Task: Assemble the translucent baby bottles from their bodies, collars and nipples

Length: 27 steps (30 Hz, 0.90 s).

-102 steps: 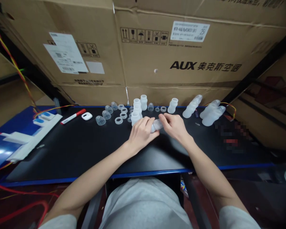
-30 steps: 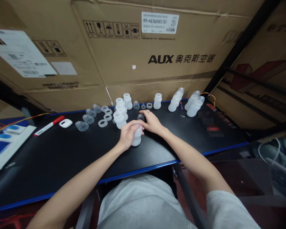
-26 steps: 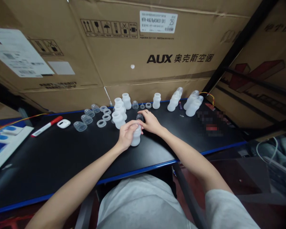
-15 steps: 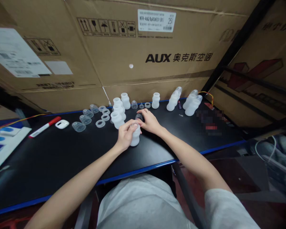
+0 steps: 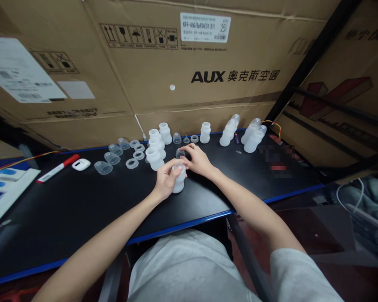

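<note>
Left hand point(image 5: 166, 178), forearm angled in from lower left, grasps bottle point(image 5: 178, 185) near its neck. Right hand point(image 5: 199, 160), fingers bent, by bottle's top and clear cap point(image 5: 180, 153); can't tell if gripping. Bottle frosted white, waisted, near upright, mid black table point(image 5: 113, 209).

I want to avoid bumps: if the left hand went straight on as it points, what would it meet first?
Probably the right hand, close beside the bottle that the left hand grips; depth is unclear.
</note>
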Tool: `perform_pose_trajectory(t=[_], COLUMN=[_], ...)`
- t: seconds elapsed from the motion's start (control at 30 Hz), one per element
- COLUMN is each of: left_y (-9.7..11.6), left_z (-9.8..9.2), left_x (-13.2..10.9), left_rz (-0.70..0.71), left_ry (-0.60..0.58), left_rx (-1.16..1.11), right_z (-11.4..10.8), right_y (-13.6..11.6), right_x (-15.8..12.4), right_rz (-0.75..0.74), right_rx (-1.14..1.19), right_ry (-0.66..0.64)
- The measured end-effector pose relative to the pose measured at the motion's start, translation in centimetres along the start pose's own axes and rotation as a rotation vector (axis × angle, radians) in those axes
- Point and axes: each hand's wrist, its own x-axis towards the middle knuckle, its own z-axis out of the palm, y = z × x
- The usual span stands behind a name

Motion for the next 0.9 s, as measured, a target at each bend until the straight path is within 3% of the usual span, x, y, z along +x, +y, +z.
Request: perform_pose_trajectory(t=[0.13,0.23,0.33,0.4,0.5,0.67,0.9], left_y=[0.1,0.1,0.2,0.3,0.5,1.1,2.3], left_z=[0.1,0.1,0.2,0.2,0.2,0.4,1.1], left_x=[0.0,0.2,0.4,0.5,0.5,0.6,1.1], left_rz=[-0.019,-0.058,-0.085,-0.086,-0.077,-0.114,-0.153], left_ry=[0.005,0.027,0.044,0.041,0.028,-0.023,-0.063], left_rx=[-0.003,-0.017,-0.012,0.006,0.036,0.037,-0.070], right_z=[0.0,-1.1,-2.7,-3.4,-3.5,-3.1,-2.6], right_y=[0.5,0.3,-0.4,-1.0,-1.7,-2.1,-4.4], right_x=[0.4,0.9,1.1,0.8,0.5,0.3,-0.9], right_rz=[-0.042,-0.051,-0.056,-0.095,-0.132,-0.155,-0.025], right_rx=[0.115,0.474,0.851,0.982,1.042,0.948,0.970], right_ry=[0.071,0.149,-0.033,-0.174,-0.196,-0.044,0.109])
